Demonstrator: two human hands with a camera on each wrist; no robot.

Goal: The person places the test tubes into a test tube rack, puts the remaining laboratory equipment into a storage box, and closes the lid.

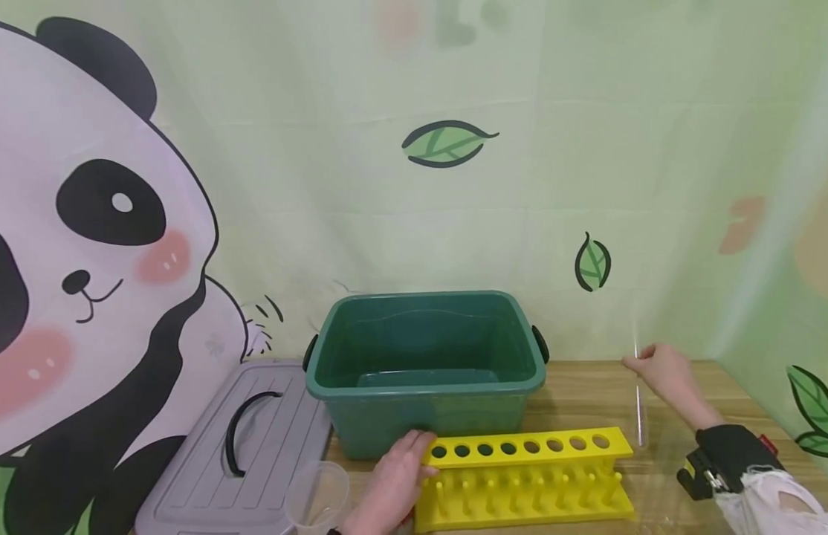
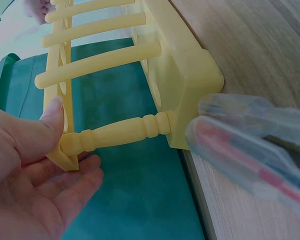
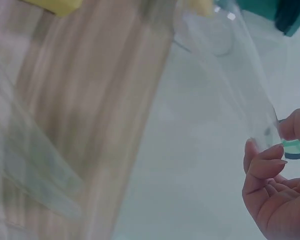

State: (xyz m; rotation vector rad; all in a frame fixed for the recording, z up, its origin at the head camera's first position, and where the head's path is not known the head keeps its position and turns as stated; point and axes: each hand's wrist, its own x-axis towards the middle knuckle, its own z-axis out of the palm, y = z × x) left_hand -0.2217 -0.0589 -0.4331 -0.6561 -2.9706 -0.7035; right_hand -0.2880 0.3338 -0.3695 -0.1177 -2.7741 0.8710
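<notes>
My left hand (image 1: 397, 479) grips the left end of the yellow test tube rack (image 1: 521, 441), which has a row of holes on top and pegs below. In the left wrist view, the thumb lies on one face of the rack's top plate and the fingers (image 2: 85, 182) curl behind it. To the right of the rack, my right hand (image 1: 664, 371) pinches a clear test tube (image 1: 640, 420) near its upper part. The tube stands nearly upright with its rounded end down. Thumb and fingertips close on the clear tube (image 3: 230, 75) in the right wrist view.
Behind the rack stands a green bin (image 1: 427, 409) with black handles. A grey lid (image 1: 253, 446) lies left of it, beside a clear plastic cup (image 1: 317, 494). Clear round-ended tubes (image 2: 240, 150), one with red inside, show by the rack's base. More clear tubes (image 3: 35, 160) appear near the right wrist.
</notes>
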